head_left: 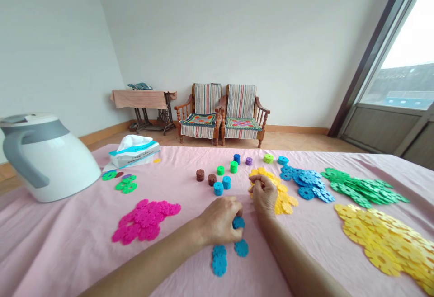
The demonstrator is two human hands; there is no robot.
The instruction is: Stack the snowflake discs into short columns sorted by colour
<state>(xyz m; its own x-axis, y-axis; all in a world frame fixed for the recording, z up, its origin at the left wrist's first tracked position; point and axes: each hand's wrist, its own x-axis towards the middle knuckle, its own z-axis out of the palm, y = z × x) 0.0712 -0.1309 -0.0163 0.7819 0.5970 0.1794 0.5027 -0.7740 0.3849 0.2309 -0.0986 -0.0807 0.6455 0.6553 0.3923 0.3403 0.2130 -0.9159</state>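
My left hand (221, 220) is closed, with thumb and fingers round a blue flower-shaped plastic disc (238, 223) just above the pink cloth. Close below it lie a single blue disc (241, 248) and a short overlapping row of blue discs (219, 261). My right hand (265, 195) has its fingers pinched together at the left edge of a yellow disc pile (284, 200); whatever is between the fingertips is hidden. Beyond my hands stand small stacks of discs: light blue (219, 189), brown (200, 175), green (233, 167), dark blue (237, 158) and purple (249, 161).
Magenta discs (144, 222) lie left on the pink cloth (183, 261). Blue (308, 183), green (364, 186) and larger yellow discs (386, 240) spread on the right. A white kettle (64, 161) and a tissue pack (134, 151) stand at the left. Two chairs (241, 111) are behind.
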